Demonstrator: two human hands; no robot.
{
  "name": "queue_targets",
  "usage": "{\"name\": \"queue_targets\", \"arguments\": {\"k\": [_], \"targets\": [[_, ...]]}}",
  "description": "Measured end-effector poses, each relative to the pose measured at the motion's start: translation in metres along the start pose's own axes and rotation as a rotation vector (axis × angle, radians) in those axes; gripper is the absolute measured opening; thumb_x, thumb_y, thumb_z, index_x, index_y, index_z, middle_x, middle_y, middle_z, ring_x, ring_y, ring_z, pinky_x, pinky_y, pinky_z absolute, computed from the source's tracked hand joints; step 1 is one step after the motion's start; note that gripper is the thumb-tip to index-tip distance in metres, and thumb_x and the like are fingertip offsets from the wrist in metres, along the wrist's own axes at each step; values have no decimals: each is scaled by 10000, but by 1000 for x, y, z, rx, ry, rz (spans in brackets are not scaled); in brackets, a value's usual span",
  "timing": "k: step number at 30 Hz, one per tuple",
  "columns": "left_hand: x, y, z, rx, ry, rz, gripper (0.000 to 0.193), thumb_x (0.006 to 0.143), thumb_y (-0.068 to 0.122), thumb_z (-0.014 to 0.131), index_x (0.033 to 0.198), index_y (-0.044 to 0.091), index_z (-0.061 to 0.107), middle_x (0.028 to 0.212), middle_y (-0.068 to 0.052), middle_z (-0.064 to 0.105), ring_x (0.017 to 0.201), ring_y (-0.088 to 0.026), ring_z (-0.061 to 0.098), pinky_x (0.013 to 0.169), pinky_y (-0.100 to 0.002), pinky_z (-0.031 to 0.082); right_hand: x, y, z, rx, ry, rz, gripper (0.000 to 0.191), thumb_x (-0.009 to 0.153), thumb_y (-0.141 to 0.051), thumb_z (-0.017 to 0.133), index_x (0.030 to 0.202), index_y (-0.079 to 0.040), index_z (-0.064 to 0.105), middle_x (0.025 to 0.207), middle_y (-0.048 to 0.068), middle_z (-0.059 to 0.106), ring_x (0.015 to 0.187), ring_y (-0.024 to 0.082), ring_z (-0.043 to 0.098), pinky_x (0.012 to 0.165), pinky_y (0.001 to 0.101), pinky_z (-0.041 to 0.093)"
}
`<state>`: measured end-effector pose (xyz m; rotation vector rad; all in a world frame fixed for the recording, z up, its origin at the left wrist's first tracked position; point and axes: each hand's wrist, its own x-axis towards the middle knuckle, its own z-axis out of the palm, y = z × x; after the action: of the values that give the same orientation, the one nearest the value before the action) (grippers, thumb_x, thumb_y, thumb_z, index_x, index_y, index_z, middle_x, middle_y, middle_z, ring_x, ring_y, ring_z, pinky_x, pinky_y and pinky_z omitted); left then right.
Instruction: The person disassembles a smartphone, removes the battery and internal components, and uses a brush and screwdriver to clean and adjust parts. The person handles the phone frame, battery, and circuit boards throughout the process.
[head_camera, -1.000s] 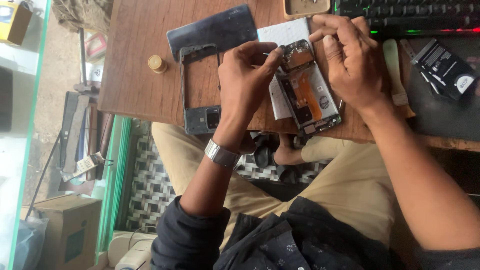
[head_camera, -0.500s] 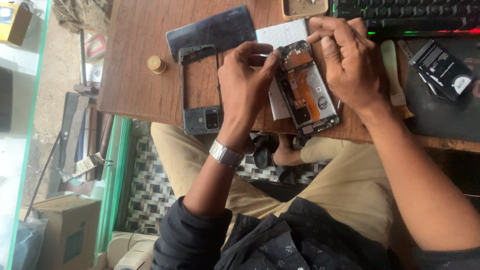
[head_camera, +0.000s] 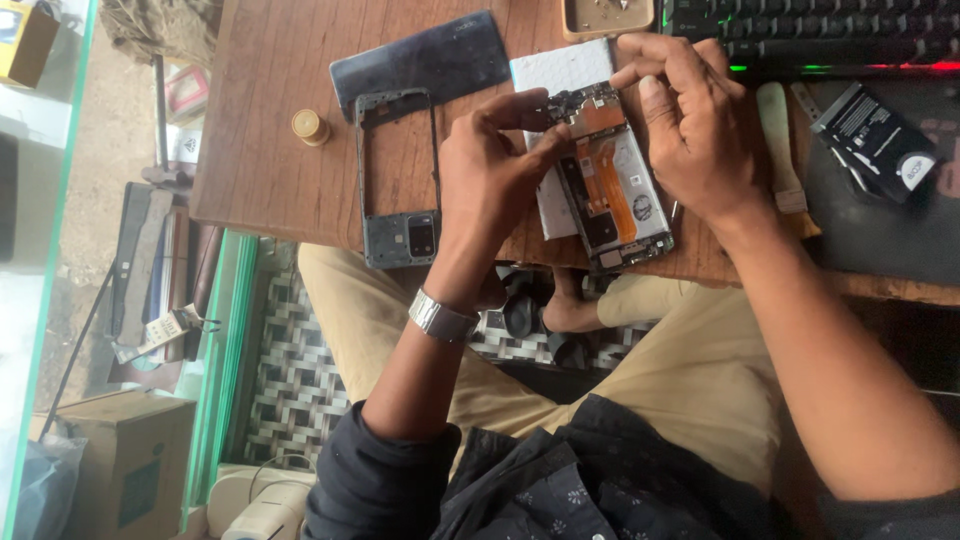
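Observation:
An opened phone (head_camera: 618, 190), with its orange flex cable and circuit board showing, lies on a white foam pad (head_camera: 560, 72) on the wooden table (head_camera: 270, 150). My left hand (head_camera: 490, 165), a metal watch on its wrist, pinches at the phone's upper left edge with thumb and forefinger. The fingers of my right hand (head_camera: 690, 120) curl over the phone's top right corner and hold it. Whether a small part sits between the left fingertips is hidden.
A detached grey phone frame (head_camera: 398, 180) and a dark back cover (head_camera: 420, 58) lie left of the phone, with a small brass cap (head_camera: 310, 126) beside them. A lit keyboard (head_camera: 820, 28), a small tray (head_camera: 606, 16), a pale tool handle (head_camera: 776, 140) and a black battery (head_camera: 876, 135) lie to the right.
My hands stay on the phone. The left fingertips have closed in slightly on its upper edge; the phone has barely shifted.

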<state>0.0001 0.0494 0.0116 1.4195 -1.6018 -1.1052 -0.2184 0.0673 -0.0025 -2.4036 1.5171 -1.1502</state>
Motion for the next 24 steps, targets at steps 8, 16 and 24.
{"name": "queue_targets", "arguments": {"k": [8,16,24], "targets": [[-6,-9,0,60,77,109,445,777,257,857,1183,110,751,966,-45,756,703,-136,686,664,-295,575,-2,-1,3,-14,4,-6,241,1143,-1,493,1363,-18,588,1126,52,763,1081,222,629,975,371,513],[-13,-19,5,-11,153,254,375,851,201,825,1198,92,734,1043,-49,730,751,-132,680,734,-303,572,-2,-5,0,-11,48,-3,231,1149,1,507,1363,-15,593,1146,58,756,1060,227,614,941,359,509],[-25,-17,-1,-78,162,214,382,937,82,690,1315,97,644,1107,-21,713,668,-68,600,639,-234,538,-3,-12,-1,-8,64,-1,245,1154,8,497,1373,-35,598,1145,60,758,1056,215,627,934,358,516]]}}
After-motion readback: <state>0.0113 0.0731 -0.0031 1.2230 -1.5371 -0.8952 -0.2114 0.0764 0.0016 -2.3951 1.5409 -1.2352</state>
